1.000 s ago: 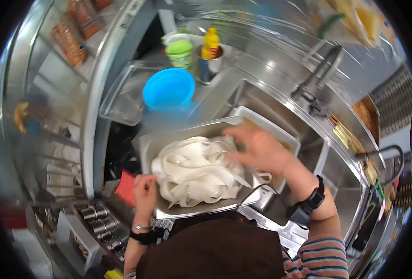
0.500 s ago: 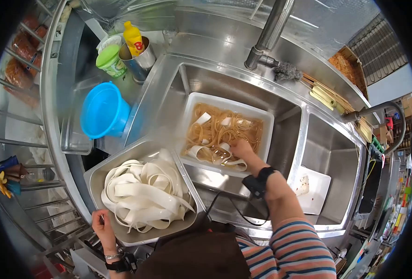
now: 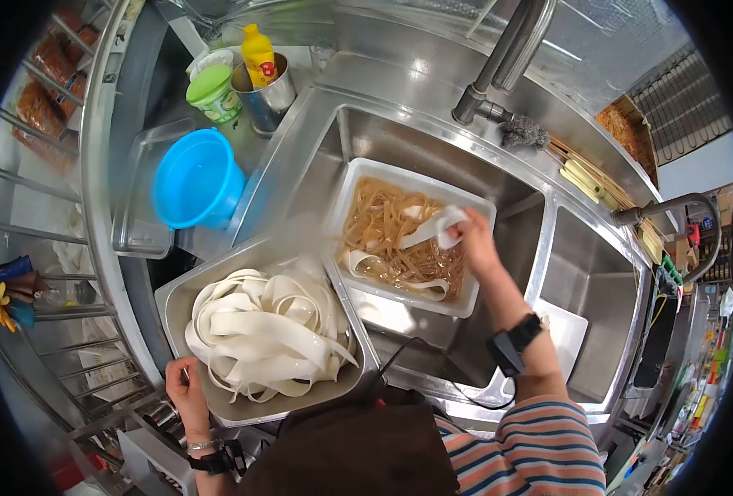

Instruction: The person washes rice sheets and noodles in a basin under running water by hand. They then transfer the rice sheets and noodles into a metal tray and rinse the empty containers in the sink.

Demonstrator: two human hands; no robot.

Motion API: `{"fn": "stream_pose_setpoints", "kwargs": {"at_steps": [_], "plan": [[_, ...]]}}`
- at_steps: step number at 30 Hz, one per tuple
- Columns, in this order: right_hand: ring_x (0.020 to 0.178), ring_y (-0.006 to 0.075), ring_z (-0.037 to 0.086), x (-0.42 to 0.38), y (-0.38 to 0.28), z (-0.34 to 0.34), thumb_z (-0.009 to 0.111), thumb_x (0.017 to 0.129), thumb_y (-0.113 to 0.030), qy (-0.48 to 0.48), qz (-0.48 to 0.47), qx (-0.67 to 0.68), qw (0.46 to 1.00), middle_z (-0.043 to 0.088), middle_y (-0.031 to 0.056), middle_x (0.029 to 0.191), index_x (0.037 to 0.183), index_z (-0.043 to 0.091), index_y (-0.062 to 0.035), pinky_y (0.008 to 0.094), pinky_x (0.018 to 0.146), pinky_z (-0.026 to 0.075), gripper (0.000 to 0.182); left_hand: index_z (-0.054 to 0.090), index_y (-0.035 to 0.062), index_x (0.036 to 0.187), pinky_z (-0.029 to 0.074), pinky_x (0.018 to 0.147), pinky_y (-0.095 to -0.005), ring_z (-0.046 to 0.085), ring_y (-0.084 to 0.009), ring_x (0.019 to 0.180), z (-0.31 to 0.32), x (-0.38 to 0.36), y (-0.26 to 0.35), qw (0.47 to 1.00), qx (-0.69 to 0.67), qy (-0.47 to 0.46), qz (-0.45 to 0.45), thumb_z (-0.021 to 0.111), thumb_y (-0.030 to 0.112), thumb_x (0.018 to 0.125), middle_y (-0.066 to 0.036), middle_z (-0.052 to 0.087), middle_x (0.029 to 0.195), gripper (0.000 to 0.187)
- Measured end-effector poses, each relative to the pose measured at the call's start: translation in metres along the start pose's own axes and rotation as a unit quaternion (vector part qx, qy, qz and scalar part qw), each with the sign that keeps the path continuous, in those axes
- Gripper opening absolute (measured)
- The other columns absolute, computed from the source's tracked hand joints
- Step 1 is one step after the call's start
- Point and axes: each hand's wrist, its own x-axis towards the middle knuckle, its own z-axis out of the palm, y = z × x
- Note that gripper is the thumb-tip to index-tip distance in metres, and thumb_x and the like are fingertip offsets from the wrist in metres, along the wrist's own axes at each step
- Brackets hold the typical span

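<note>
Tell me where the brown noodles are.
In the head view, the brown noodles are in the white tub in the left sink, right of the steel pan and just left of the right hand.

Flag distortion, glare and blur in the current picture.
Head view: strong fisheye bending, black corners; head view: bright glare on the sink floor below the white tray; head view: a hazy smear by the far corner of the metal pan.

White strip: broad, limp, one end lifted and folded, rest trailing over brown noodles, thin, tangled, glossy, in white tub. Wide white noodles: looped heap in metal pan.
</note>
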Motion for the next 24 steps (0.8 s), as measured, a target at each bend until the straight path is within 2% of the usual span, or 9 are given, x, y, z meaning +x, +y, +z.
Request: {"fn": "stream_pose_setpoints", "kwargs": {"at_steps": [5, 9, 11, 13, 14, 17, 21, 23, 24], "plan": [[0.053, 0.0115, 0.049, -0.040, -0.154, -0.021, 0.050, 0.073, -0.002, -0.068, -0.086, 0.189, 0.976, 0.054, 0.0010, 0.070, 0.095, 0.058, -0.0038, 0.0205, 0.042, 0.037, 0.023, 0.059, 0.0018, 0.087, 0.033, 0.062, -0.0213, 0.041, -0.0077, 0.070, 0.000, 0.000, -0.006, 1.000, -0.018, 0.005, 0.010, 0.055, -0.003, 0.088, 0.001, 0.049, 0.080, 0.007], [0.058, 0.0102, 0.049, -0.079, -0.256, -0.034, 0.052, 0.080, -0.007, 0.119, -0.248, 0.243, 0.930, 0.053, 0.0029, 0.074, 0.094, 0.056, -0.0009, 0.0258, 0.058, 0.045, 0.016, 0.061, 0.0025, 0.087, 0.031, 0.060, -0.0216, 0.040, -0.0078, 0.067, 0.002, 0.000, -0.003, 0.999, -0.035, 0.010, 0.015, 0.056, -0.004, 0.087, 0.002, 0.049, 0.079, 0.008], [0.062, 0.0132, 0.050, -0.088, -0.296, -0.073, 0.050, 0.087, -0.011, -0.033, -0.353, 0.362, 0.862, 0.053, 0.0043, 0.076, 0.094, 0.056, 0.0001, 0.0314, 0.065, 0.046, 0.014, 0.061, 0.0027, 0.087, 0.031, 0.060, -0.0217, 0.039, -0.0078, 0.067, 0.002, 0.000, -0.003, 0.999, -0.036, 0.011, 0.016, 0.056, -0.004, 0.086, 0.002, 0.049, 0.078, 0.008], [0.062, 0.0181, 0.052, -0.093, -0.341, -0.093, 0.048, 0.090, -0.012, -0.302, -0.384, 0.278, 0.827, 0.055, 0.0064, 0.076, 0.093, 0.057, 0.0001, 0.0337, 0.065, 0.046, 0.015, 0.062, 0.0029, 0.087, 0.031, 0.059, -0.0218, 0.038, -0.0079, 0.066, 0.002, 0.000, -0.003, 0.999, -0.039, 0.012, 0.020, 0.057, -0.004, 0.086, 0.002, 0.049, 0.078, 0.008], [0.062, 0.0181, 0.052, -0.094, -0.340, -0.095, 0.048, 0.090, -0.012, -0.301, -0.387, 0.276, 0.827, 0.055, 0.0064, 0.076, 0.093, 0.057, 0.0001, 0.0337, 0.065, 0.046, 0.015, 0.062, 0.0030, 0.086, 0.031, 0.059, -0.0220, 0.038, -0.0079, 0.066, 0.003, 0.000, -0.004, 0.999, -0.034, 0.016, 0.020, 0.057, -0.004, 0.085, 0.002, 0.049, 0.078, 0.008], [0.075, 0.0178, 0.060, -0.097, -0.319, -0.074, 0.049, 0.091, -0.007, -0.037, -0.351, 0.196, 0.915, 0.062, 0.0078, 0.093, 0.101, 0.057, 0.0002, 0.0319, 0.076, 0.051, 0.015, 0.063, 0.0034, 0.086, 0.031, 0.058, -0.0225, 0.038, -0.0080, 0.065, 0.004, 0.002, -0.005, 0.999, -0.033, 0.019, 0.026, 0.058, -0.004, 0.085, 0.002, 0.049, 0.078, 0.009], [0.070, 0.0181, 0.054, -0.103, -0.317, -0.044, 0.048, 0.089, -0.003, 0.082, -0.242, 0.295, 0.921, 0.055, 0.0071, 0.075, 0.098, 0.057, 0.0037, 0.0307, 0.069, 0.049, 0.015, 0.063, 0.0034, 0.087, 0.031, 0.058, -0.0226, 0.038, -0.0082, 0.065, 0.003, 0.001, -0.006, 0.999, -0.036, 0.019, 0.022, 0.057, -0.005, 0.084, 0.001, 0.050, 0.079, 0.011], [0.079, 0.0185, 0.056, -0.101, -0.338, -0.076, 0.048, 0.090, -0.003, -0.329, -0.322, 0.318, 0.829, 0.056, 0.0097, 0.077, 0.103, 0.056, 0.0056, 0.0342, 0.075, 0.051, 0.018, 0.063, 0.0035, 0.087, 0.032, 0.059, -0.0228, 0.039, -0.0085, 0.066, 0.002, 0.002, -0.003, 0.999, -0.039, 0.017, 0.027, 0.057, -0.005, 0.084, 0.001, 0.050, 0.079, 0.011], [0.078, 0.0188, 0.057, -0.116, -0.356, -0.075, 0.046, 0.092, -0.006, -0.316, -0.330, 0.337, 0.823, 0.056, 0.0108, 0.075, 0.105, 0.056, 0.0063, 0.0357, 0.077, 0.051, 0.020, 0.064, 0.0035, 0.088, 0.032, 0.059, -0.0230, 0.039, -0.0088, 0.066, 0.002, 0.002, -0.002, 0.999, -0.041, 0.015, 0.029, 0.057, -0.005, 0.084, 0.001, 0.051, 0.079, 0.011]]}}
